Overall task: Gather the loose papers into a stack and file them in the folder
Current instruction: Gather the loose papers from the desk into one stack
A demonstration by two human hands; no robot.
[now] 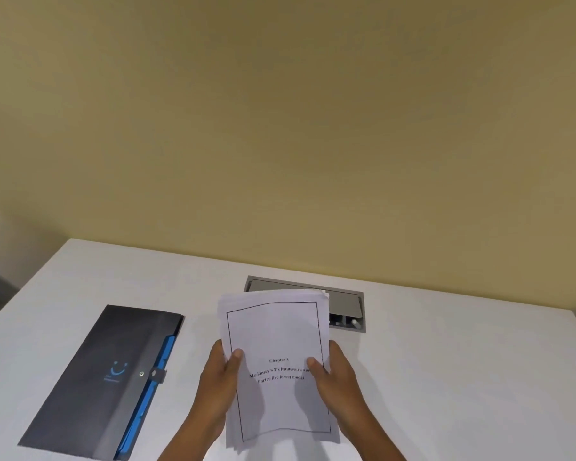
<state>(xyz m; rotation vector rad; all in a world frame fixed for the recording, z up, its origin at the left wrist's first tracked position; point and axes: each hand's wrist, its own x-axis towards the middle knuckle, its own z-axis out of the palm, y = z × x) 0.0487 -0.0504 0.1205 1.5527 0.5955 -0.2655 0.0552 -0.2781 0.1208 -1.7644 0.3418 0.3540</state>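
Note:
A stack of white printed papers [275, 331] stands nearly upright above the white table [463, 377], its top sheet framed by a black border with a "Chapter 3" heading. My left hand [218, 387] grips the stack's left edge, thumb on the front. My right hand [338, 384] grips the right edge the same way. The dark grey folder [103, 377] with a blue inner edge and a snap strap lies flat and shut to the left of my hands, apart from the papers.
A grey recessed cable box [350, 304] is set into the table behind the papers, partly hidden by them. A yellowish wall [280, 128] rises right behind the table. The table's left edge drops off beyond the folder.

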